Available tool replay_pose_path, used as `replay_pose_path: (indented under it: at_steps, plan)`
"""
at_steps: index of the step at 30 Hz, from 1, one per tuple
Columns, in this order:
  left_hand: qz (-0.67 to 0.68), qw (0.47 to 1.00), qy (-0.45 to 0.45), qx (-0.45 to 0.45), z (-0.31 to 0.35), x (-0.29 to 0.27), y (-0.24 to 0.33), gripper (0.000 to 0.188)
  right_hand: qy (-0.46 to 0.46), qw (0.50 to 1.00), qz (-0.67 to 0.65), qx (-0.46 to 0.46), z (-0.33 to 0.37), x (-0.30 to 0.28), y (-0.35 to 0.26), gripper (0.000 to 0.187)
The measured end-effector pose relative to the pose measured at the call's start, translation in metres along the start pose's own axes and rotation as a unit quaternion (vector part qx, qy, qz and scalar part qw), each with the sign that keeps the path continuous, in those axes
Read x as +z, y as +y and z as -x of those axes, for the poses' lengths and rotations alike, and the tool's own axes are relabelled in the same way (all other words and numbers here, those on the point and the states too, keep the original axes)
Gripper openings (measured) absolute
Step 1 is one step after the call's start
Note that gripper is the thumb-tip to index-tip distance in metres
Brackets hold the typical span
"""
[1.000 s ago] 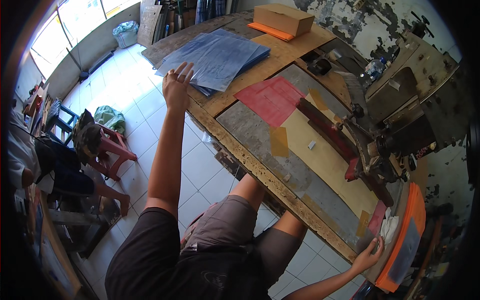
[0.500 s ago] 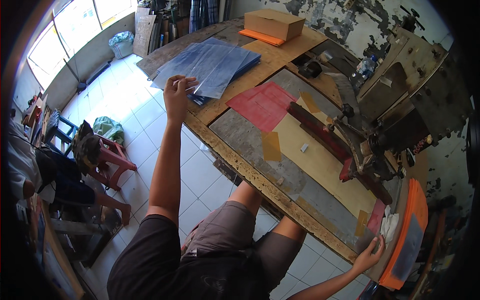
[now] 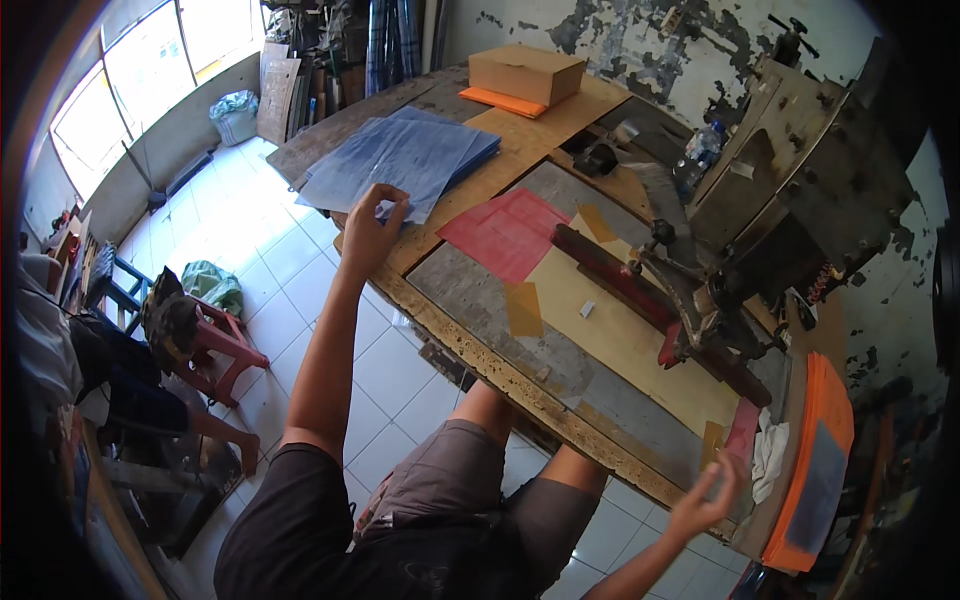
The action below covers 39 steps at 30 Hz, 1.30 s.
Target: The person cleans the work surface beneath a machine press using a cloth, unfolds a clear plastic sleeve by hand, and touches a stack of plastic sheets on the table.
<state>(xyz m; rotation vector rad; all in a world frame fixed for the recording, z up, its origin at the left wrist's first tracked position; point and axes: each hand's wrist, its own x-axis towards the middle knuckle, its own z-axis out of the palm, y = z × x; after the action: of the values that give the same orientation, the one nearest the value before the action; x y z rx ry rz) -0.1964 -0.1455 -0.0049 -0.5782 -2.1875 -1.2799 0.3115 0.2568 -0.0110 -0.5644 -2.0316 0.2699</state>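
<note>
My left hand (image 3: 374, 235) is at the near edge of a stack of clear bluish plastic sheets (image 3: 385, 155). Its thumb and forefinger curl together in a ring; whether a sheet edge is between them is hidden. Slightly blurred, my right hand (image 3: 708, 500) hovers by the worktable's near right corner with fingers apart and nothing visible in it. Close to it are a strip of brown tape (image 3: 713, 440) and a crumpled white cloth (image 3: 769, 455). A red sheet (image 3: 510, 235) and a cream sheet (image 3: 620, 345) lie on the grey bed between my hands.
A metal machine (image 3: 800, 190) stands at the right, its red-edged bar (image 3: 620, 275) crossing above the bed. Behind the plastic stack sits a cardboard box (image 3: 525, 78) on orange sheets. More orange sheets (image 3: 815, 440) lie far right. Another person's leg (image 3: 225, 430) and a red stool (image 3: 225, 350) are left.
My left hand has shifted right and nearer along the plastic sheets, and the top sheet now lies flatter. My right hand has drawn left, away from the cloth. The whole view has tilted a little.
</note>
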Motion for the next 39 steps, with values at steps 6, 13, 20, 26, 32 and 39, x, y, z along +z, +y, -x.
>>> replay_pose_path:
  at_steps: [6, 13, 20, 26, 32, 39]
  plan:
    - [0.017, 1.0, -0.027, 0.002, -0.001, 0.006, 0.004, 0.023, -0.256, 0.904, -0.24, -0.246, -0.042, 0.105, -0.204, 0.041]
    - [0.08, 0.995, -0.011, -0.064, -0.002, -0.006, -0.002, 0.022, -0.271, 0.841, -0.259, -0.391, -0.069, 0.304, -0.322, 0.066]
    - [0.094, 0.992, -0.012, -0.082, -0.004, 0.003, -0.004, 0.022, -0.328, 0.864, -0.223, -0.31, -0.065, 0.377, -0.324, 0.072]
    - [0.209, 0.97, 0.051, -0.113, -0.007, -0.001, -0.016, 0.019, -0.35, 0.858, -0.225, -0.301, -0.066, 0.378, -0.329, 0.066]
    - [0.256, 0.957, -0.011, -0.139, -0.047, -0.013, -0.033, 0.022, -0.364, 0.859, -0.219, -0.285, -0.071, 0.376, -0.319, 0.066]
    - [0.126, 0.99, -0.016, -0.053, -0.159, -0.122, -0.102, 0.034, -0.367, 0.847, -0.246, -0.295, -0.057, 0.378, -0.344, 0.068]
